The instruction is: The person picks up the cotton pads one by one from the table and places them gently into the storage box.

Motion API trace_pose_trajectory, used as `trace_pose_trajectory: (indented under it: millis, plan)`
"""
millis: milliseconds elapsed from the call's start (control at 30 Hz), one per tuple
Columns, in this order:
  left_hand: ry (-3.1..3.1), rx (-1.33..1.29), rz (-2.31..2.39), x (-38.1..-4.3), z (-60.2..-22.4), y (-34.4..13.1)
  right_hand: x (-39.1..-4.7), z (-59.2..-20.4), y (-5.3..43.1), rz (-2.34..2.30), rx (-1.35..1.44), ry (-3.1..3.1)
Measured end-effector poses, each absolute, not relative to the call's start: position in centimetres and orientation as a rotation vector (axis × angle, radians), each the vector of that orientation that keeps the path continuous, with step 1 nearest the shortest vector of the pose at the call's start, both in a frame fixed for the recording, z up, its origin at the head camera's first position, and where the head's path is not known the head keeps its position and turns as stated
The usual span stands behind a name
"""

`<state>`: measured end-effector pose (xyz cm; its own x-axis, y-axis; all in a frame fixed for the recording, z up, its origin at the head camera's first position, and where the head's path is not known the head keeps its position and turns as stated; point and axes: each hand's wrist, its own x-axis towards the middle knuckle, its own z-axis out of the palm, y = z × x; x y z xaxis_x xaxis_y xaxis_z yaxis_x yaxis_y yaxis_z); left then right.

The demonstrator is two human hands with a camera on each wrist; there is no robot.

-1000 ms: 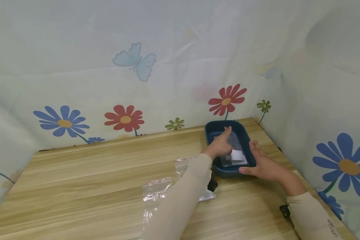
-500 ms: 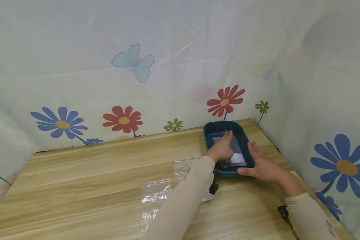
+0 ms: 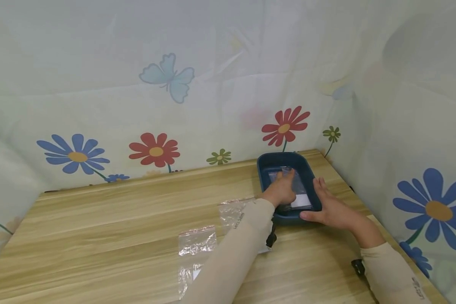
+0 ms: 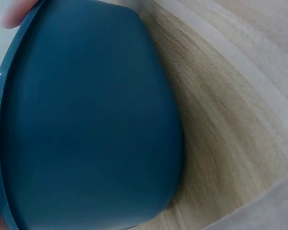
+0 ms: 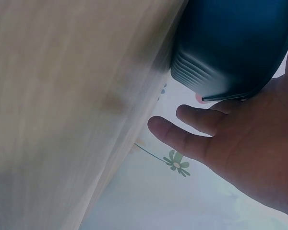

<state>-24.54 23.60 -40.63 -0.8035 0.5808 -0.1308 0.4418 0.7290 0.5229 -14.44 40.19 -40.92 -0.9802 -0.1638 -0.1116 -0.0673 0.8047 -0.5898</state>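
Note:
A dark blue rectangular bin (image 3: pixel 277 158) stands at the table's far right corner; its outer wall (image 4: pixel 91 110) fills much of the left wrist view. Flat inside lies a clear plastic bag (image 3: pixel 298 183) with a white panel (image 3: pixel 301 201). My left hand (image 3: pixel 283 191) reaches over the bin's left side, its extended fingers on the bag. Along the right side rests my right hand (image 3: pixel 332 209), thumb at the near rim and fingers spread against the wall. Those fingers (image 5: pixel 182 139) stretch out straight below the rim in the right wrist view.
Several clear zip bags, one bag (image 3: pixel 197 242) and another bag (image 3: pixel 228 213) among them, lie on the wood-grain table (image 3: pixel 118 219), partly under my left forearm. A flower-printed curtain (image 3: pixel 220 118) borders the table's back and sides. Each wrist carries a black device (image 3: pixel 271 239).
My left hand has lowered slightly into the bin, its fingers spreading on the bag, whose upper part now lies flatter. The right hand stays at the bin's side.

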Motion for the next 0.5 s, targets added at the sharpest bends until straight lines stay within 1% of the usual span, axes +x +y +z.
trace_pose_trajectory:
  millis: [233, 500]
  plan:
    - [2.728, 0.749, 0.608, -24.0, -40.2, 23.6, -14.5, -41.1, 40.2, -0.916, -0.172, 2.829]
    - [2.903, 0.616, 0.448, -23.2, -38.8, 23.7, -14.4, -41.0, 40.2, -0.917, -0.16, 2.832]
